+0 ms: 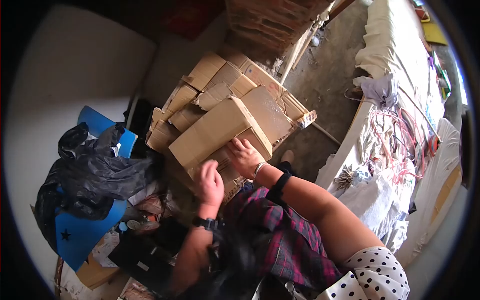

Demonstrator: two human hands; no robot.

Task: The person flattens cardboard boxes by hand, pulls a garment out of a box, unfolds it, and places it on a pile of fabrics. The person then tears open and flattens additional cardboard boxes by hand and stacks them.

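Note:
A brown cardboard box (212,132) lies tilted on top of a heap of cardboard in front of me. My right hand (245,157) rests on its near side, fingers laid out over the board and holding nothing. Close to the box's near left edge is my left hand (208,184), slightly blurred, its fingers loosely bent and nothing visible in them. Whether it touches the board I cannot tell. Behind the box, more folded cardboard boxes (207,70) are packed side by side, and a larger brown carton (267,112) leans at the right.
Left, a black plastic bag (100,165) drapes over a blue panel (87,235). A brick wall (272,22) rises behind the cardboard. On the right, a long surface holds white cloth (370,200) and tangled red cords (400,145). Concrete floor (325,70) runs between.

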